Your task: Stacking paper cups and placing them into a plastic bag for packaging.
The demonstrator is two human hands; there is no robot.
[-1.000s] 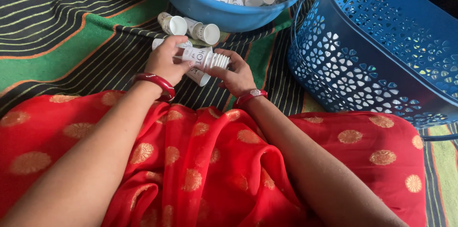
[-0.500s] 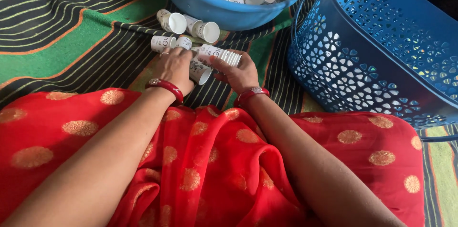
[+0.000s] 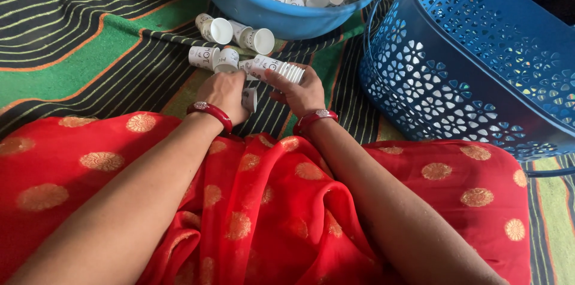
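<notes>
Nearest lies red cloth with gold roundels (image 3: 269, 201), both forearms resting across it. The right hand (image 3: 302, 90) grips a nested stack of white paper cups (image 3: 278, 69), lying sideways; the left hand (image 3: 224, 93) curls over cups just beside it. Beyond the fingers lie loose cups (image 3: 230, 30), then a blue tub (image 3: 287, 15) full of cups. A blue perforated basket (image 3: 467, 69) stands right of the right hand.

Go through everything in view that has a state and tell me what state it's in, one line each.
Right hand: closed around a stack of nested paper cups, held sideways.
Left hand: knuckles up, touching the stack's end.
Loose cups: lying on their sides on the striped mat.
Blue tub: upright, heaped with cups.
Blue basket: tilted, its inside hidden.
</notes>
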